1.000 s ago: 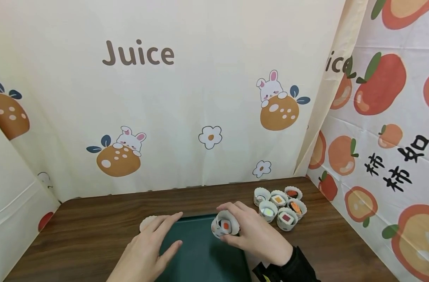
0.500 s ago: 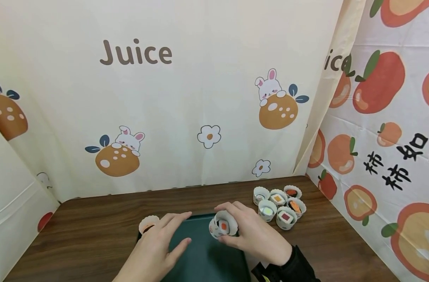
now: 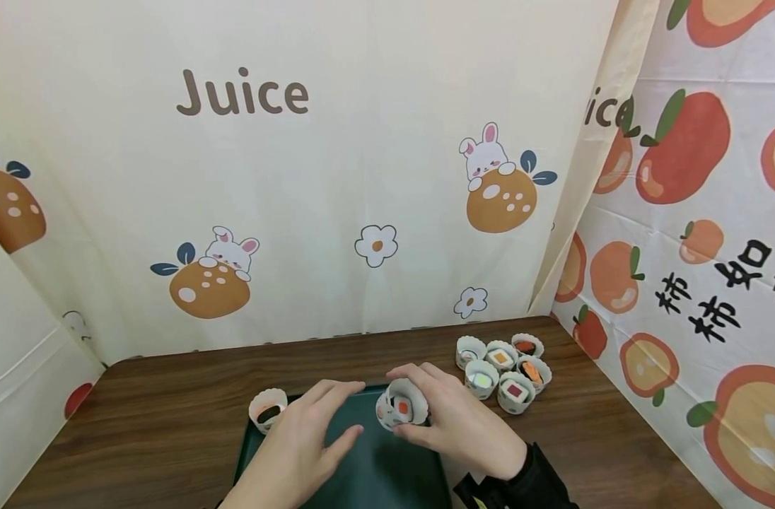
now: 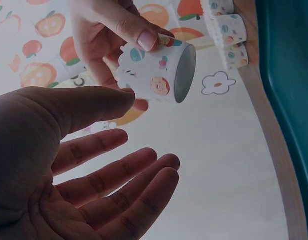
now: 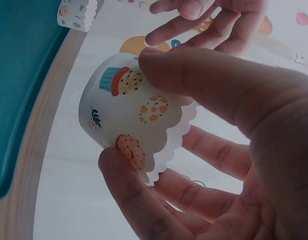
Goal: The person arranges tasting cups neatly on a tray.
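My right hand point(image 3: 447, 413) holds a paper baking cup point(image 3: 397, 411) above the dark green tray point(image 3: 387, 470), thumb and fingers around its sides. Inside that cup sits a small sushi-like piece with an orange-red top. The right wrist view shows the cup's scalloped rim and printed sweets on its wall point(image 5: 128, 105). To its left my left hand point(image 3: 305, 442) hovers over the tray, fingers spread and holding nothing. Another paper cup point(image 3: 258, 403), with a dark-wrapped piece in it, stands at the tray's far left corner, just beyond my left hand.
Several filled paper cups point(image 3: 513, 392) cluster on the brown wooden table point(image 3: 171, 417) to the right of the tray. Behind the table hangs a printed cream curtain point(image 3: 311, 177), and a fruit-patterned cloth point(image 3: 667, 283) closes off the right side.
My left hand has moved right, away from the cup at the tray's left corner, which now shows more fully. The right hand still holds its cup in nearly the same place.
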Tool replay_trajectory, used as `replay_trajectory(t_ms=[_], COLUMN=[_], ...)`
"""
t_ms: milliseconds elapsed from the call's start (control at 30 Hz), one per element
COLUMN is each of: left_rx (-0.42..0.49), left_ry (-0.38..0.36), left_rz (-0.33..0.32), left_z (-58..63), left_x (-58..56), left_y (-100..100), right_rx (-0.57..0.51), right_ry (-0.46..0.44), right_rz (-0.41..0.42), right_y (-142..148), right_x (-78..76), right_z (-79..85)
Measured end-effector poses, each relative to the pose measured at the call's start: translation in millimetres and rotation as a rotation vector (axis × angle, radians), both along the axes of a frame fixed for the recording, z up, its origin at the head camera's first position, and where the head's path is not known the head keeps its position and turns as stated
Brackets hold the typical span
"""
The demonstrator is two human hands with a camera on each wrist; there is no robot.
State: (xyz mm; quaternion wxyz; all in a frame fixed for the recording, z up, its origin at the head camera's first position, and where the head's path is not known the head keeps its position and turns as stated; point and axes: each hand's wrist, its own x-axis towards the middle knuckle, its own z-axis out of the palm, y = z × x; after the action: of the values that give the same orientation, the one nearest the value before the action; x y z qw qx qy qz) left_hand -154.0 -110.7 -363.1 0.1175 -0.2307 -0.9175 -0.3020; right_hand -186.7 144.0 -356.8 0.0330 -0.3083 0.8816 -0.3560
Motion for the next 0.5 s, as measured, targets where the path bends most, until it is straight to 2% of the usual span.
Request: replay_trajectory(t_ms=[267, 500], left_rx=[0.02, 0.065], left_ry=[0.012, 0.066], left_rz=[-0.021, -0.07], left_z=[-7.2, -15.5], left_x=[-4.1, -5.1], left_y=[8, 13], right_rx=[0.007, 0.018], right_ry=[-0.023, -0.031], right_rz=[0.023, 0.026], right_y=[-5, -7], right_x=[-0.8, -0.1], right_z=[-2.9, -3.7])
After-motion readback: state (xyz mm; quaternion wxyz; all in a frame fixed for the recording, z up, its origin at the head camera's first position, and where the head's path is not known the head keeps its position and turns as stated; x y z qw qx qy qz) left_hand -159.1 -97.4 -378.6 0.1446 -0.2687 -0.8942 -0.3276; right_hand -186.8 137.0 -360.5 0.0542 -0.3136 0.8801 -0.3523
